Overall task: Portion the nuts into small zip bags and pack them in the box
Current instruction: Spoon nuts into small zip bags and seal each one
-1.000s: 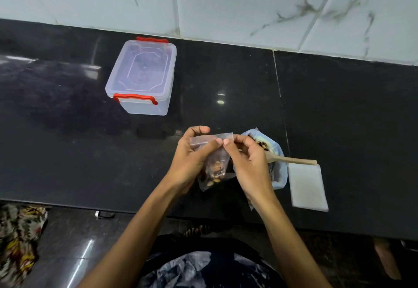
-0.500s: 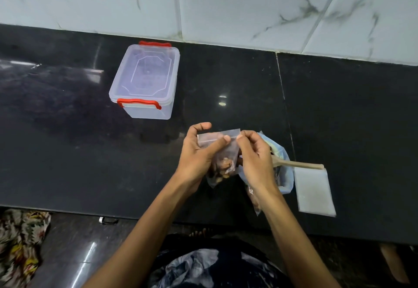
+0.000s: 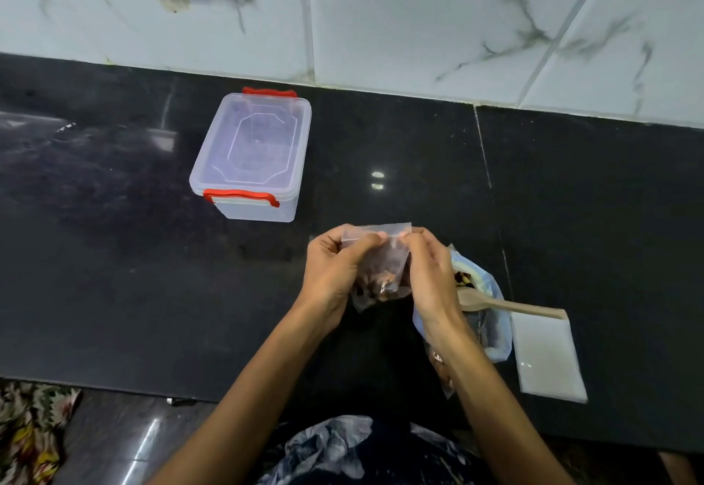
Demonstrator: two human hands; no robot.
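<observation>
One small zip bag (image 3: 381, 271), part-filled with nuts, hangs between my hands above the counter: my left hand (image 3: 335, 275) and right hand (image 3: 430, 278) both pinch its top strip, so I judge I am sealing it. Another filled bag (image 3: 442, 370) seems to lie under my right wrist. Nothing is packed yet, as the box (image 3: 251, 156) sits lidded and well apart. Beside me rest the supply bag (image 3: 491, 332), a wooden spoon (image 3: 514, 307) and spare bags (image 3: 548, 358) on the glossy black counter (image 3: 114, 256), against a marbled tile wall (image 3: 419, 19).
</observation>
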